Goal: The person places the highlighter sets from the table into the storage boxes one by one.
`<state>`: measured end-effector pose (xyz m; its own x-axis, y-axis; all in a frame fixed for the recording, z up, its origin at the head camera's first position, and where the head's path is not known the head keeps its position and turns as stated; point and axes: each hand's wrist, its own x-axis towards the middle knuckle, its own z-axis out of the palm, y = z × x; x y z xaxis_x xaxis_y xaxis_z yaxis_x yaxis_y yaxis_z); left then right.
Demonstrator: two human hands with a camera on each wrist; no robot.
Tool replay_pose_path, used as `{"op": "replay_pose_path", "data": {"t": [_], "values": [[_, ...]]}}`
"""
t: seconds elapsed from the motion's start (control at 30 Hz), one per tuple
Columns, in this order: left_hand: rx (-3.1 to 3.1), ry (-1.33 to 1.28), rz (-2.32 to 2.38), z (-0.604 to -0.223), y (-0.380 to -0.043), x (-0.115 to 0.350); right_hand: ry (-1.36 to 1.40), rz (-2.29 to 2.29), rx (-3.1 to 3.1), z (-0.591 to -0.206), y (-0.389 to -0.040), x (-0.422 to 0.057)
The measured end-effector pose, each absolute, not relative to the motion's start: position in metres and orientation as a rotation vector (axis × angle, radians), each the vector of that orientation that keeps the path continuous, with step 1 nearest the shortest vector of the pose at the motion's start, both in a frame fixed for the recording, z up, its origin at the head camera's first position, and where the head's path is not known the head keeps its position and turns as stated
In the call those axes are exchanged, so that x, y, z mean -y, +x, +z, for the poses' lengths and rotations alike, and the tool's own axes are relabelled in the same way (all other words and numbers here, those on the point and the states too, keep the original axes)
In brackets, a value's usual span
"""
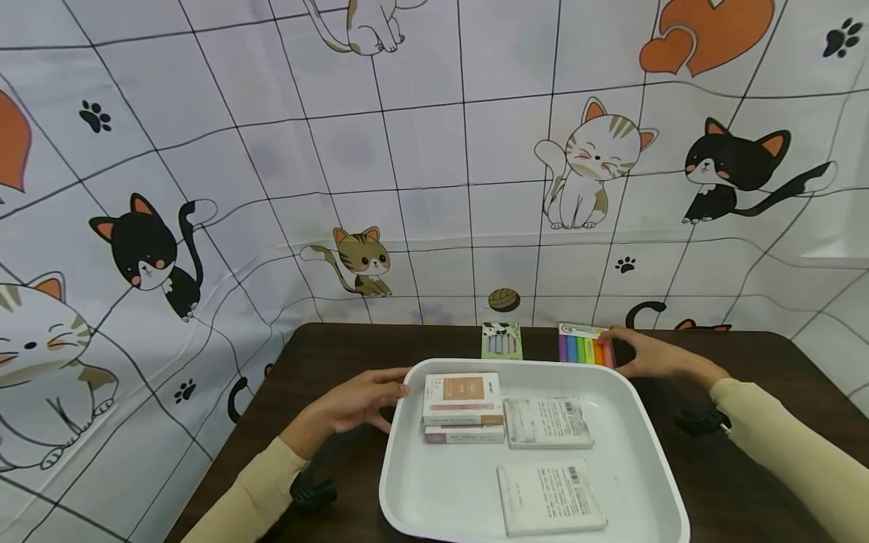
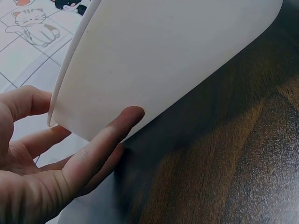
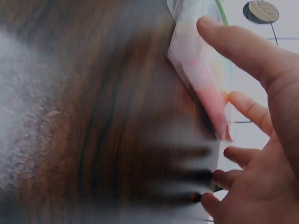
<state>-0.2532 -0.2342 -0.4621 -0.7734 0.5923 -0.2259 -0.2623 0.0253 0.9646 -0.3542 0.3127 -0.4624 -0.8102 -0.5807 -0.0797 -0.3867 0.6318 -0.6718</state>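
A white tray [image 1: 652,452] stands on the dark table. My left hand [image 1: 356,400] is at its upper left corner; in the left wrist view its outstretched fingers [image 2: 103,140] lie along the outer wall and rim. At the table's far edge, my right hand [image 1: 648,354] reaches the right end of a flat clear pack of coloured sticks [image 1: 580,349]. The right wrist view shows the pack's pink end [image 3: 210,100] beside the thumb and index fingertip, the other fingers spread; a firm hold cannot be made out. What the sticks are is unclear.
Inside the tray lie two stacked small boxes [image 1: 464,400] and two flat white packets, one [image 1: 546,422] above the other [image 1: 551,498]. A small green pack [image 1: 502,342] sits behind the tray. A cat-print sheet [image 1: 434,151] hangs behind the table [image 1: 380,343].
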Motion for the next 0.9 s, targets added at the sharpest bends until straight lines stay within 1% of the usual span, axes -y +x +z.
{"op": "replay_pose_path", "data": {"t": [0.3, 0.57, 0.9], "values": [[-1.694, 0.349, 1.813, -0.4617, -0.2525, 0.2332, -0.638, -1.042, -2.496, -0.4647, -0.3539, -0.3146], [-1.691, 0.342, 1.811, -0.4624, -0.2515, 0.2343, -0.754, -1.005, -2.595, -0.4652, -0.3499, -0.3119], [-1.696, 0.347, 1.809, -0.462, -0.2531, 0.2343, -0.75, -1.001, -2.669, -0.4677, -0.3465, -0.3105]]}}
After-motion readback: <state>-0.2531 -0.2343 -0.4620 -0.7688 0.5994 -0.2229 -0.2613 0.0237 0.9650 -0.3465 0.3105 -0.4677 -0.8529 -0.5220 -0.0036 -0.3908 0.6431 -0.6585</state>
